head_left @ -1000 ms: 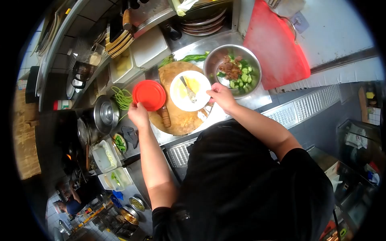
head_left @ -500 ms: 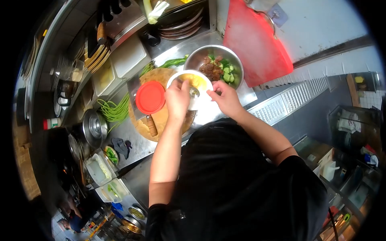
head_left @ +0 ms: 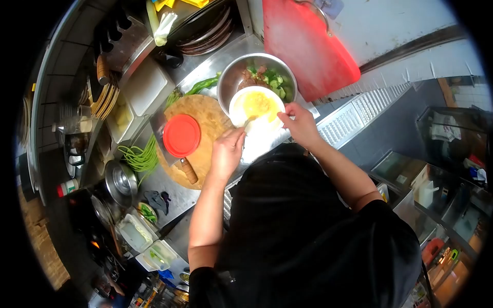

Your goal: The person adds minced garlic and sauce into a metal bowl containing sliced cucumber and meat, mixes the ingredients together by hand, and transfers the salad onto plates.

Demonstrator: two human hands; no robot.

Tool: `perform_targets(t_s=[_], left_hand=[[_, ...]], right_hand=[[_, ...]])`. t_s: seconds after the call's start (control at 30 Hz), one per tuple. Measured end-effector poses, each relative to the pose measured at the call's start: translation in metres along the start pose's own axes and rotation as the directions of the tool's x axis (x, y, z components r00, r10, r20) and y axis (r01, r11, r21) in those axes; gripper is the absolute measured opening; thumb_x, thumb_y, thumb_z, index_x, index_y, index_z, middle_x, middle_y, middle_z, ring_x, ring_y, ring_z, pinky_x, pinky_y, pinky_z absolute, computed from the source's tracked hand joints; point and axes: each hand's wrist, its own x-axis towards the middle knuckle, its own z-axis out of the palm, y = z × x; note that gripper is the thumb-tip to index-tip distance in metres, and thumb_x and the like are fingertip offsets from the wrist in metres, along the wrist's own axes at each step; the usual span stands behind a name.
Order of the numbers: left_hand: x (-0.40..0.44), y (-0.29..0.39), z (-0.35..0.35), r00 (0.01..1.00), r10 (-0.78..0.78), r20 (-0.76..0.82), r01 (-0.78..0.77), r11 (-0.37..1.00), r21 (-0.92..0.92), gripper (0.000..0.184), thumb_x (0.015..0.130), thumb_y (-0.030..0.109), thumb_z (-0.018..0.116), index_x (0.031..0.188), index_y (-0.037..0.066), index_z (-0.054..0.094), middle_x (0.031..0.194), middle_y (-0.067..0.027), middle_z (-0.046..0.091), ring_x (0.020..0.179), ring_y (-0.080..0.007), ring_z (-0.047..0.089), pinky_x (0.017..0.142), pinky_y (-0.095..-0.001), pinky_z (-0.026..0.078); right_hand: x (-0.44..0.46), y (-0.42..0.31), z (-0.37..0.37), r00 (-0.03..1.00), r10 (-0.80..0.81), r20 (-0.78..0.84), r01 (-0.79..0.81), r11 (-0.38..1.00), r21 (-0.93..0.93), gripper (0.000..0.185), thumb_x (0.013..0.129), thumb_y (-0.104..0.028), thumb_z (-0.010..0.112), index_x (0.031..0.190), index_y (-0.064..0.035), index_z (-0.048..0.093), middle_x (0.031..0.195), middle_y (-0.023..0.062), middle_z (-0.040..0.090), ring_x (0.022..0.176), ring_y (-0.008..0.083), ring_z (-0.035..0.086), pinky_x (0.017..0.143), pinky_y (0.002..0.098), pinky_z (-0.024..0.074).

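My left hand (head_left: 227,153) is closed on the handle of a small spoon (head_left: 249,122), whose end reaches into a white tub (head_left: 238,114) with yellow powder-like contents (head_left: 257,104). At the tub's right side, my right hand (head_left: 302,124) pinches the rim between thumb and fingers. The tub is over the near edge of a steel bowl (head_left: 224,84) with dark meat pieces (head_left: 252,78) and cut green vegetables (head_left: 276,83), partly hiding them. To the left, a round red lid (head_left: 181,135) lies above a wooden cutting board (head_left: 208,115) and a cleaver's wooden handle (head_left: 189,171).
Long green beans (head_left: 141,155) and a metal basin (head_left: 121,182) are on the left. A red cutting board (head_left: 313,51) leans at the back right. Stacked plates (head_left: 208,33) stand on the shelf. A dark cloth (head_left: 155,201) lies near the counter's front edge.
The tub has come over the steel bowl's near edge and shows more of its yellow contents. My left hand has drawn back from above the tub towards me. The view has shifted slightly.
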Motion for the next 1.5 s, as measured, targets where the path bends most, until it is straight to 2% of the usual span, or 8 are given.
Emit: perform_targets(t_s=[0.3, 0.4, 0.6, 0.9, 1.1, 1.23, 1.3, 1.5], left_hand=[[0.046, 0.008, 0.003, 0.884, 0.465, -0.043, -0.455, 0.879, 0.145, 0.029, 0.080, -0.004, 0.069, 0.108, 0.003, 0.072, 0.093, -0.0125, 0.071, 0.085, -0.0292, 0.069, 0.073, -0.0389, 0.057], [0.037, -0.004, -0.003, 0.868, 0.473, 0.153, -0.495, 0.848, 0.186, 0.036, 0.076, -0.006, 0.067, 0.110, 0.003, 0.072, 0.095, -0.0117, 0.071, 0.086, -0.0281, 0.069, 0.074, -0.0385, 0.057], [0.061, 0.024, -0.016, 0.801, 0.584, -0.129, -0.540, 0.799, 0.264, 0.038, 0.075, -0.006, 0.066, 0.112, 0.001, 0.070, 0.095, -0.0103, 0.070, 0.086, -0.0266, 0.067, 0.073, -0.0370, 0.058], [0.047, 0.008, -0.013, 0.814, 0.580, -0.035, -0.539, 0.777, 0.326, 0.041, 0.073, -0.004, 0.065, 0.114, 0.001, 0.069, 0.093, -0.0112, 0.068, 0.086, -0.0278, 0.067, 0.072, -0.0381, 0.057], [0.041, -0.011, 0.013, 0.890, 0.448, -0.084, -0.389, 0.844, 0.370, 0.030, 0.085, -0.003, 0.066, 0.114, 0.001, 0.070, 0.092, -0.0167, 0.070, 0.077, -0.0316, 0.068, 0.071, -0.0384, 0.057], [0.031, -0.002, 0.036, 0.991, -0.056, -0.119, 0.043, 0.993, -0.105, 0.021, 0.094, 0.005, 0.065, 0.113, -0.002, 0.070, 0.085, -0.0152, 0.071, 0.067, -0.0264, 0.068, 0.064, -0.0348, 0.056], [0.031, 0.004, 0.046, 0.873, -0.482, 0.071, 0.424, 0.679, -0.599, 0.020, 0.097, 0.009, 0.065, 0.111, -0.005, 0.069, 0.082, -0.0142, 0.070, 0.065, -0.0232, 0.068, 0.061, -0.0331, 0.056], [0.028, 0.001, 0.056, 0.716, -0.609, 0.342, 0.534, 0.161, -0.830, 0.014, 0.099, 0.008, 0.061, 0.103, -0.005, 0.065, 0.079, -0.0131, 0.068, 0.065, -0.0215, 0.066, 0.062, -0.0317, 0.057]], right_hand=[[0.012, -0.045, -0.020, 0.980, -0.196, 0.020, 0.195, 0.955, -0.225, 0.017, 0.089, -0.012, 0.072, 0.090, -0.0008, 0.059, 0.105, 0.0149, 0.067, 0.086, 0.0302, 0.065, 0.072, 0.0357, 0.0522], [0.014, -0.057, -0.027, 0.984, -0.179, 0.026, 0.179, 0.947, -0.265, 0.018, 0.091, -0.013, 0.071, 0.089, -0.0003, 0.059, 0.120, 0.0158, 0.067, 0.098, 0.0294, 0.067, 0.073, 0.0350, 0.0551], [0.012, -0.061, -0.022, 0.976, -0.219, 0.017, 0.214, 0.930, -0.298, 0.019, 0.091, -0.014, 0.072, 0.089, -0.0008, 0.058, 0.121, 0.0163, 0.067, 0.096, 0.0303, 0.067, 0.076, 0.0359, 0.0548], [0.014, -0.057, -0.022, 0.975, -0.221, -0.012, 0.209, 0.938, -0.276, 0.020, 0.087, -0.012, 0.073, 0.087, -0.0003, 0.056, 0.119, 0.0199, 0.065, 0.103, 0.0381, 0.064, 0.086, 0.0402, 0.0513], [0.015, -0.056, -0.019, 0.952, -0.307, -0.006, 0.282, 0.884, -0.373, 0.018, 0.090, -0.012, 0.071, 0.088, -0.0012, 0.057, 0.124, 0.0180, 0.065, 0.089, 0.0304, 0.069, 0.072, 0.0349, 0.0552], [0.011, -0.054, -0.012, 0.955, -0.296, -0.017, 0.271, 0.895, -0.355, 0.018, 0.086, -0.009, 0.072, 0.086, -0.0002, 0.057, 0.120, 0.0217, 0.064, 0.102, 0.0384, 0.064, 0.084, 0.0409, 0.0518], [0.011, -0.052, -0.010, 0.952, -0.304, -0.026, 0.278, 0.901, -0.333, 0.018, 0.084, -0.008, 0.073, 0.086, 0.0001, 0.057, 0.117, 0.0236, 0.064, 0.108, 0.0421, 0.061, 0.091, 0.0442, 0.0499], [0.007, -0.034, -0.008, 0.953, -0.298, -0.048, 0.268, 0.909, -0.319, 0.019, 0.084, -0.008, 0.074, 0.086, 0.0006, 0.057, 0.114, 0.0237, 0.064, 0.105, 0.0417, 0.062, 0.088, 0.0429, 0.0505]])
